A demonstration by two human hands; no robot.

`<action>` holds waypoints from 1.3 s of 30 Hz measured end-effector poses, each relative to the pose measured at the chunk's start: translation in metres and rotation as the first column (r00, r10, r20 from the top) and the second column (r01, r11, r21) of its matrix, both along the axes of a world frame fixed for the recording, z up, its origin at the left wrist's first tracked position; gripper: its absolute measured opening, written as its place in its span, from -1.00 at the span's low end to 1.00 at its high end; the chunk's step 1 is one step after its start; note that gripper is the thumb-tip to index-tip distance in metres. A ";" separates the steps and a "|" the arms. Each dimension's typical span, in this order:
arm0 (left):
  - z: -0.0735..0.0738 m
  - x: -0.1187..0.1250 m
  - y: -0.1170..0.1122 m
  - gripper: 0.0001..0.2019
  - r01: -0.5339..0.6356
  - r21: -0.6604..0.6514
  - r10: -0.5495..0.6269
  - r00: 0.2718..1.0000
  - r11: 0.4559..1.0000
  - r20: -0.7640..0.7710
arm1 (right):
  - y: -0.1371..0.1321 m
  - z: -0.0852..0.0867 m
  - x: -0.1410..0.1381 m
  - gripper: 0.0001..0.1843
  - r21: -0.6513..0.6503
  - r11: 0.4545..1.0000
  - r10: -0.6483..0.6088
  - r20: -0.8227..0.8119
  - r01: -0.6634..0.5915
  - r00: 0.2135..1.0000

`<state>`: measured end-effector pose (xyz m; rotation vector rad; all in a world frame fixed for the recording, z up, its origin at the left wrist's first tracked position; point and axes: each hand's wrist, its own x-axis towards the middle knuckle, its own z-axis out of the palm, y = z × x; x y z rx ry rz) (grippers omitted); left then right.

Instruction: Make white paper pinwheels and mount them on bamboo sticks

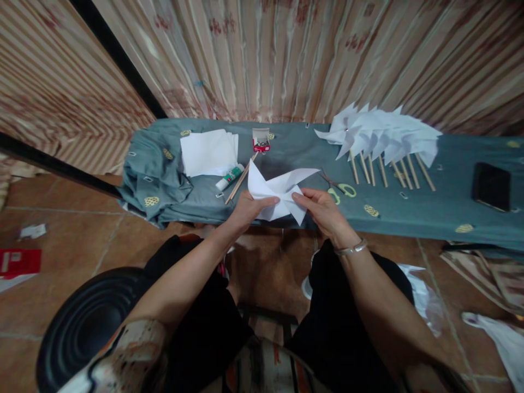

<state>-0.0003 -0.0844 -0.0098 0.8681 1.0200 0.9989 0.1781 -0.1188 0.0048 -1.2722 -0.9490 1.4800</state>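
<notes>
A white paper pinwheel shape (275,192) with folded points is held over the front edge of a table covered in grey-blue cloth (295,150). My left hand (248,208) pinches its lower left side, thumb pressed toward the centre. My right hand (321,208), with a metal bracelet on the wrist, grips its lower right point. Both hands are closed on the paper.
On the cloth lie a stack of white paper sheets (208,153), a glue tube (229,177), a wooden stick (240,183), a small red box of pins (261,141), green-handled scissors (340,188), several finished pinwheels on sticks (382,143) and a black phone (491,186). A black stool (88,322) stands lower left.
</notes>
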 end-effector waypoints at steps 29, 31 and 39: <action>0.041 -0.076 0.059 -0.71 -0.642 0.022 0.613 0.742 0.767 0.271 | 0.029 -0.038 -0.003 -0.75 0.341 0.940 -0.231 0.629 0.003 0.743; 0.042 -0.074 0.063 -0.71 -0.652 0.011 0.626 0.733 0.758 0.267 | 0.033 -0.040 -0.011 -0.75 0.336 0.941 -0.220 0.692 -0.037 0.687; 0.048 -0.080 0.073 -0.69 -0.633 0.004 0.602 0.737 0.774 0.307 | 0.116 -0.007 -0.042 -0.75 0.371 0.890 -0.245 0.879 -0.264 0.409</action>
